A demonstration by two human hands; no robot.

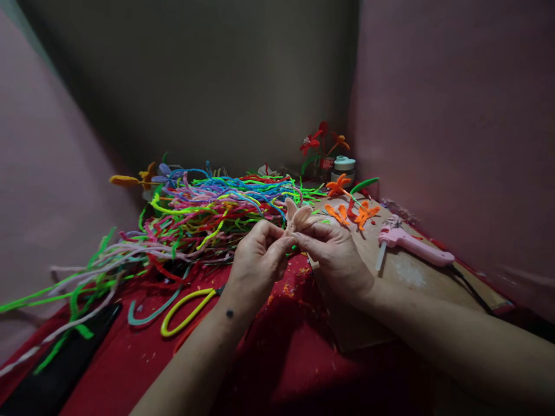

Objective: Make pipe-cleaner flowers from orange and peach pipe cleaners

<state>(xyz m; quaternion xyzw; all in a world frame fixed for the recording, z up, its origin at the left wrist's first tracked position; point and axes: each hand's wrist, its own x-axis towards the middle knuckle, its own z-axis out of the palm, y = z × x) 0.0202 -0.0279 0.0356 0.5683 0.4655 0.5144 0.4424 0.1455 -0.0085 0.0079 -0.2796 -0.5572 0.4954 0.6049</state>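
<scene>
Pale pink petalled flower (297,218) right between the two hands, petals upward, over the middle of the worktop (125,361). Left hand (259,257) nearly closed, thumb and curled fingers pinching at the flower's base from one side. Right hand (336,254) likewise nearly closed, thumb and forefinger meeting at the same base from the other; exact share of the grip between the hands impossible to tell.

Close beyond the left hand, a tangled heap of coloured fuzzy stems (225,202), spreading to the far edge of the worktop and out past the left edge. Yellow-handled scissors (210,293) just beside the left forearm, partly hidden. Black flat object (65,361) at the near left corner.

Under the right arm, a brown board (437,286), with orange flowers (366,215) near its far edge and a pink glue gun (411,245) toward its right edge, near the right wrist. Most room toward the near edge, between the forearms, over red cloth (286,335) strewn with small scraps.
</scene>
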